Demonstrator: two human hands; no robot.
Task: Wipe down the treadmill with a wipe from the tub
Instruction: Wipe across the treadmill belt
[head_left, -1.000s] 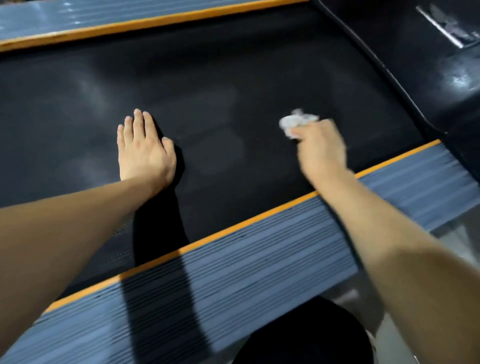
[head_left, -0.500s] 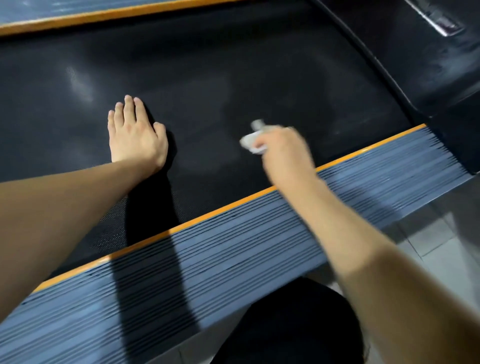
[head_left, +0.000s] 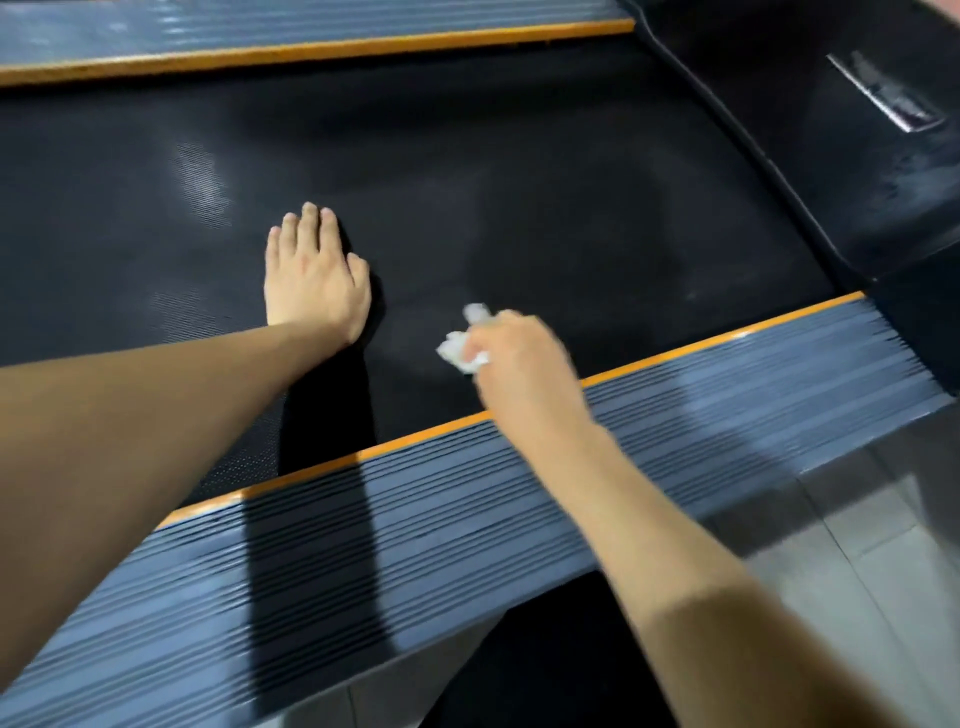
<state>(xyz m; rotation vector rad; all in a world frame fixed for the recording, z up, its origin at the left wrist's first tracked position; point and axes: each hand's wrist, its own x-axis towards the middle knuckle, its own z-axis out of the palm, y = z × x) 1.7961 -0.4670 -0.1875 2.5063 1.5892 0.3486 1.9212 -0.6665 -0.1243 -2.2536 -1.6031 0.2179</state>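
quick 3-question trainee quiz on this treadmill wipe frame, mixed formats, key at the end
1. True or false: the left hand lies flat, fingers straight, on the black belt.
2. Multiple choice: the crumpled white wipe is held by A) the left hand, B) the right hand, C) neither, it lies loose on the belt.
3. Fill in: the ribbed grey side rail nearest the camera has an edge strip coloured ____ beside the belt.

Key: 1 true; 2 B; 3 orange
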